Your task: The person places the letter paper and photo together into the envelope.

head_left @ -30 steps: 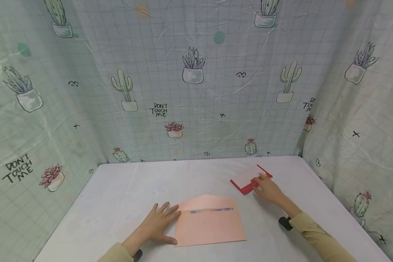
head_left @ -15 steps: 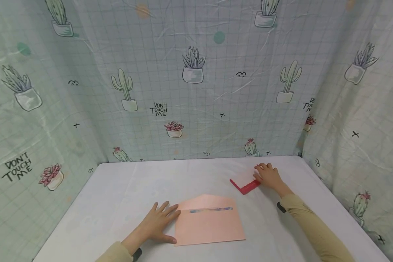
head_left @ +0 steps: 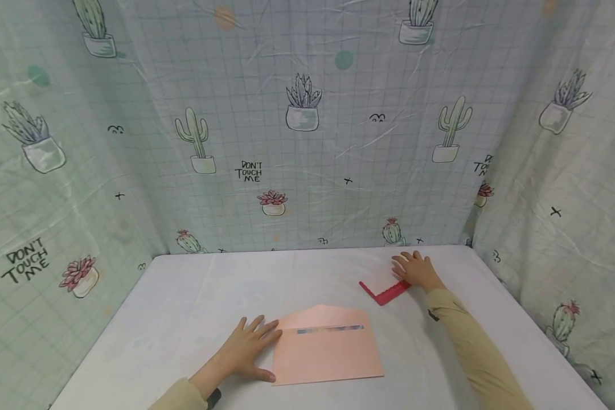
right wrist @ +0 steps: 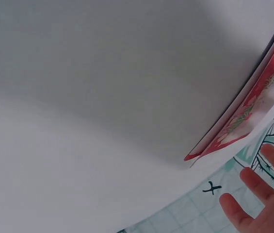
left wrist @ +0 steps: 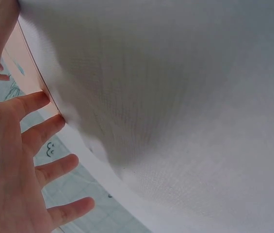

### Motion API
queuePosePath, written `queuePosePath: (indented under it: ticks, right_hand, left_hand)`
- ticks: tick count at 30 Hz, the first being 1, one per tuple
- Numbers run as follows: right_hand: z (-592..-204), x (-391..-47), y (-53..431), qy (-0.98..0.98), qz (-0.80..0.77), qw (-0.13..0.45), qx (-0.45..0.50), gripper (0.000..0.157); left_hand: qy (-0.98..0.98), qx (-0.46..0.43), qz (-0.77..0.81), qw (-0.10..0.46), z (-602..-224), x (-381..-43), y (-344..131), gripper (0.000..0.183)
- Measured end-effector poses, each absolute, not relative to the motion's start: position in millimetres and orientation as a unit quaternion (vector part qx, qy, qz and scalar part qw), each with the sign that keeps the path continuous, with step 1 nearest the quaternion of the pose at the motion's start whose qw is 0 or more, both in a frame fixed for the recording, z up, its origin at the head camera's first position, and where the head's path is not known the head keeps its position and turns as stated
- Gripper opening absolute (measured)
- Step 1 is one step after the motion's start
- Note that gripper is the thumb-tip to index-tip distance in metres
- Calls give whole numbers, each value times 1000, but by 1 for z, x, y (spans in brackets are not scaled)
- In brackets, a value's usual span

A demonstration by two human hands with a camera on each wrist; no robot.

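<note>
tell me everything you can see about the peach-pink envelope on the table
The peach-pink, flat rectangular paper-looking envelope lies flat on the white-covered table. Its shallow pointed flap is open, pointing away from the person. A narrow multicoloured strip, mostly bluish, runs below the flap; whether it is printed on or shows from inside, I cannot tell. The person's spread left hand touches its left edge.

The table [head_left: 205, 296] has a white top. A peach-pink envelope [head_left: 328, 359] lies flat toward its near side, with its pointed flap [head_left: 322, 316] open toward the back and a narrow multicoloured strip [head_left: 330, 329] just below. A red-edged card [head_left: 390, 292] lies farther back to the right, apart from the envelope, partly hidden.
</note>
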State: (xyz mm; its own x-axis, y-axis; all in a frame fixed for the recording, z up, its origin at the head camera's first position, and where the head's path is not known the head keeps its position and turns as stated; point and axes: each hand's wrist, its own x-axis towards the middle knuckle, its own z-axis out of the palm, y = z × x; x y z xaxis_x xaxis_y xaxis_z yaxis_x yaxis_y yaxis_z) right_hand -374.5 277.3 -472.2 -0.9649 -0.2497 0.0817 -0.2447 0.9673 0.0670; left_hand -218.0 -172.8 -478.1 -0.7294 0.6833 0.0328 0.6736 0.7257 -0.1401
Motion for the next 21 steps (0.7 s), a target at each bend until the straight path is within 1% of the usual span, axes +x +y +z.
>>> queuePosePath:
  ticks: [3, 9, 17, 21]
  right_hand:
    - [-472, -378, 275, -990, -24, 42, 132, 41]
    - [-476, -379, 273, -992, -30, 12, 124, 44]
    - [-481, -380, 273, -992, -42, -5, 121, 48]
    - [-483, -381, 274, -992, -31, 5, 126, 52]
  left_hand:
    - [-927, -367, 55, 43, -477, -217, -173, 91]
    - [-931, -359, 59, 27, -474, -217, -172, 92]
    - [-931, -359, 58, 28, -475, -217, -173, 92]
    - [-929, -364, 53, 36, -477, -217, -173, 92]
